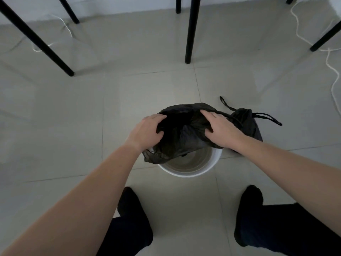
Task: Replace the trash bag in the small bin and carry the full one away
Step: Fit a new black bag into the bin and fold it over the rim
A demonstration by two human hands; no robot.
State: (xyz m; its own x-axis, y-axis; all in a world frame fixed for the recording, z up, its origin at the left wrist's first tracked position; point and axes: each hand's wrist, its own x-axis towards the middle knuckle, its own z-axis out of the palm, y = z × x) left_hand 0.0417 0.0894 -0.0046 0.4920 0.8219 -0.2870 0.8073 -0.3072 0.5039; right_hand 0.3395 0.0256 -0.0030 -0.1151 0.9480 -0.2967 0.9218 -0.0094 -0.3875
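A small white round bin [208, 166] stands on the tiled floor in front of my feet. A fresh black trash bag [182, 135] is spread over its top, covering the far part of the opening; the near part of the bin's inside shows. My left hand [147, 132] grips the bag's left edge with curled fingers. My right hand [219, 129] holds the bag's right edge, thumb tucked into the plastic. The full black bag [249, 121], tied with drawstrings, sits on the floor just behind and to the right of the bin.
Black table or chair legs [191, 30] stand on the floor beyond the bin, with another leg [36, 39] at the left. A white cable [332, 71] snakes along the right side. My two dark-socked feet [132, 215] are planted near the bin.
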